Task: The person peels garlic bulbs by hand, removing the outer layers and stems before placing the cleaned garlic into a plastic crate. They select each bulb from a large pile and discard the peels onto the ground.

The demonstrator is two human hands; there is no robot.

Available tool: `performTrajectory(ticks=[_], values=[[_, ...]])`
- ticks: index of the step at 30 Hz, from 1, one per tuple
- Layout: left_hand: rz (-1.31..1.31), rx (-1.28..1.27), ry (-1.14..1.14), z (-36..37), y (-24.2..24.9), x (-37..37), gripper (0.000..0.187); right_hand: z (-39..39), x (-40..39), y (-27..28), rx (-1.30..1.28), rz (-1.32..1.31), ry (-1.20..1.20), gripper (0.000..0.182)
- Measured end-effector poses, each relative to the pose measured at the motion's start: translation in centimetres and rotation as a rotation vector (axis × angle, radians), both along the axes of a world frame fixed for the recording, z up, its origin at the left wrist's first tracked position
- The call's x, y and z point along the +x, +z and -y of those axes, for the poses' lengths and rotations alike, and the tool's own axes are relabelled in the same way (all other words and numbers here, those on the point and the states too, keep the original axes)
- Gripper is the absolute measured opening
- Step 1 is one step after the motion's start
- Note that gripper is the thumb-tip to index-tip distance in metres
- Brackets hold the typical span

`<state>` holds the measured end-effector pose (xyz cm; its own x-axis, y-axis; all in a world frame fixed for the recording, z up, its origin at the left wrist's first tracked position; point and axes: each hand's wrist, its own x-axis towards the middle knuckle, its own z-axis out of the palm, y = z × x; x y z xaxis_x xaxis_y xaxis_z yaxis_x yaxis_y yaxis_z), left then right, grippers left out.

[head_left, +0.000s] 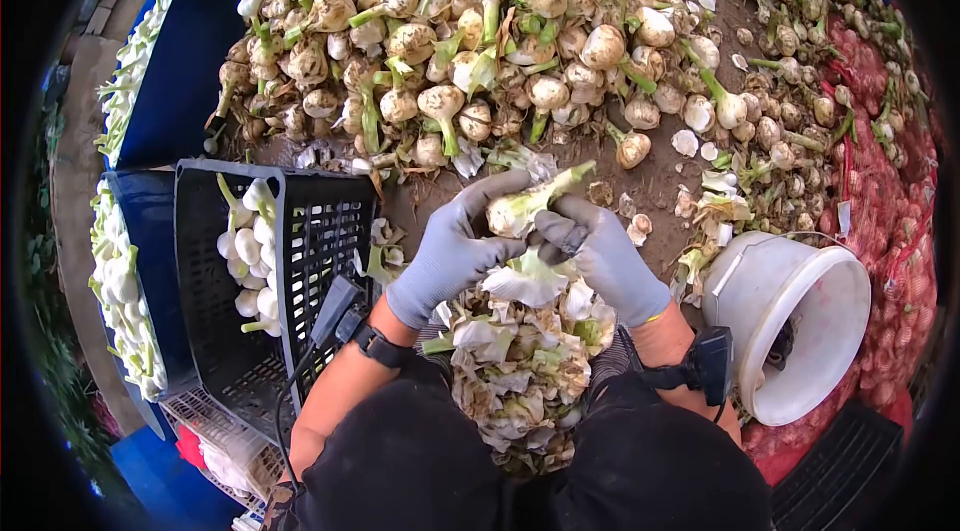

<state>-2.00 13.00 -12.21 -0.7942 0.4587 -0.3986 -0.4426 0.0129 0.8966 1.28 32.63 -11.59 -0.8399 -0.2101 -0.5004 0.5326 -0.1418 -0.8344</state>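
Observation:
A garlic bulb with its thick green-white stem sits between my two gloved hands, the stem pointing up to the right. My left hand is closed around the bulb, its fingers over the top and thumb below. My right hand is closed with fingertips pinched at the bulb's right side, on the outer skin. A pale flap of peeled garlic skin hangs just under the fingers. Below it, a heap of stripped garlic skins lies between my knees. The exact contact under the right fingertips is hidden.
A large pile of dirty garlic lies ahead. To the left stands a black crate holding cleaned garlic bulbs; blue crates with more garlic are beyond. On the right are a white bucket, tipped toward me, and red mesh sacks.

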Motion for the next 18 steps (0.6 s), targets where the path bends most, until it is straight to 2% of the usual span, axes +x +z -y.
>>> performTrajectory(ticks=[1,2,4,6,8,9,10,11,12,13,14,15,16,17,18], values=[[0.003,0.002,-0.002,-0.1,0.1,0.0,0.069,0.0,-0.2,-0.9,0.164,-0.035,0.035,0.022],[-0.239,-0.15,-0.076,-0.3,0.1,0.1,0.069,0.0,0.0,-1.0,0.166,-0.031,0.033,0.022],[-0.727,-0.45,-0.224,-0.6,0.2,0.2,0.07,0.3,0.3,-1.1,-0.003,0.099,-0.14,0.017],[-0.81,-0.44,-0.212,-0.4,-0.5,0.4,0.073,0.2,0.4,-2.0,-0.018,0.107,-0.114,0.012],[0.233,0.18,0.06,-0.4,-0.7,1.0,0.069,0.6,0.7,-3.2,0.298,-0.104,-0.145,0.012],[0.324,0.233,0.072,0.1,-1.1,1.0,0.063,0.4,0.6,-2.8,0.296,-0.1,-0.147,0.012],[0.325,0.232,0.071,0.2,-1.2,0.9,0.063,-0.2,0.2,-1.8,0.766,-0.417,0.089,0.013],[0.421,0.42,0.048,0.4,-1.3,0.7,0.065,-0.4,0.0,-1.3,1.228,-0.736,0.342,0.014],[0.513,0.609,0.027,0.5,-1.3,0.6,0.069,-0.3,0.2,-1.6,1.226,-0.737,0.344,0.014],[0.545,0.604,-0.027,0.7,-1.8,0.5,0.081,0.0,0.4,-2.2,1.133,-0.724,0.242,0.015],[0.538,0.603,-0.025,0.7,-1.7,0.4,0.081,0.2,0.3,-2.5,1.039,-0.711,0.139,0.015],[0.473,0.492,0.01,0.4,-1.3,0.6,0.083,0.3,0.0,-2.4,1.037,-0.714,0.138,0.015],[0.418,0.381,0.041,0.3,-1.1,0.9,0.085,0.5,0.1,-2.0,0.573,-0.45,0.032,0.016],[0.263,0.123,-0.096,0.6,-2.1,0.4,0.083,0.6,0.1,-1.7,0.113,-0.185,-0.073,0.017],[0.265,0.124,-0.1,0.4,-2.8,0.6,0.083,0.5,-0.2,-1.6,0.114,-0.183,-0.077,0.017]])
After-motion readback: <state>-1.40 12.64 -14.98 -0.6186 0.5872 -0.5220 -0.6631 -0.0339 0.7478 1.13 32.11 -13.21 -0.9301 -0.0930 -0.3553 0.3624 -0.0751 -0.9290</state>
